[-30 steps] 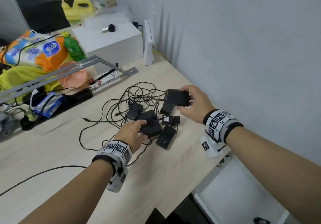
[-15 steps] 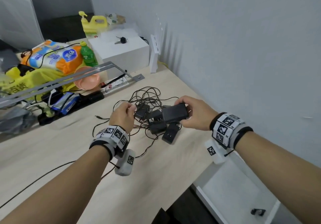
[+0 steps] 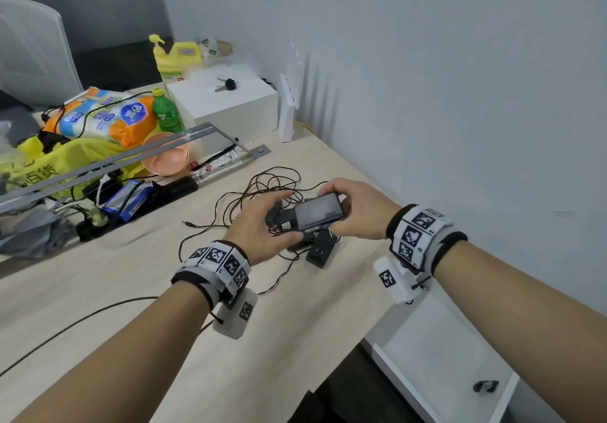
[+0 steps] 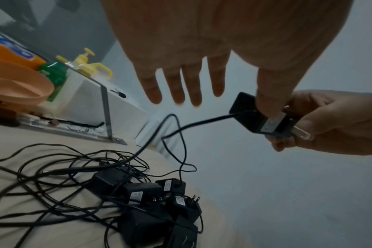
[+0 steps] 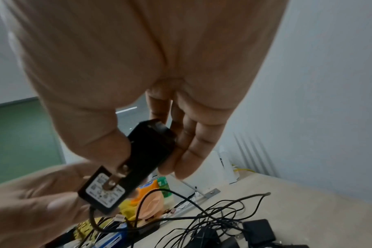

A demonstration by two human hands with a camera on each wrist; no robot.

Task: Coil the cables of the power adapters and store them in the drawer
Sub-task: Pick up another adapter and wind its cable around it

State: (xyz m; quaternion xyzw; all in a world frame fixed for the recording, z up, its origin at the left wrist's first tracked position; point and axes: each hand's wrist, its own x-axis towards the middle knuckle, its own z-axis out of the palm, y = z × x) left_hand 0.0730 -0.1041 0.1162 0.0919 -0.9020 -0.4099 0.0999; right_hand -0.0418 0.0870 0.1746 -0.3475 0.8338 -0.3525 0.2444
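The right hand is clenched round one black adapter, lifted just above the pile of other adapters that lies near the tabletop's right edge. The left hand has its thumb pressed on the adapter's cable end, its other fingers spread straight and holding nothing. The adapter's cable runs down from it into the tangle of cables on the tabletop.

The likely trouble is that tangle: this cable looks threaded through the loops of the others, so pulling it up to coil could drag neighbouring adapters along, perhaps over the right edge, or tighten a knot. Coiling before the cable is freed would wrap in other strands. The bare plug prongs sit close to the left thumb and could snag the cable.

The white drawer stands open below the right edge, under the right forearm, with one small dark item in it. Farther back are a power strip, a pink bowl, a metal bracket, a white box with keys on it, a green bottle and a yellow jug. None of these blocks the way to the drawer; only the tangle does.
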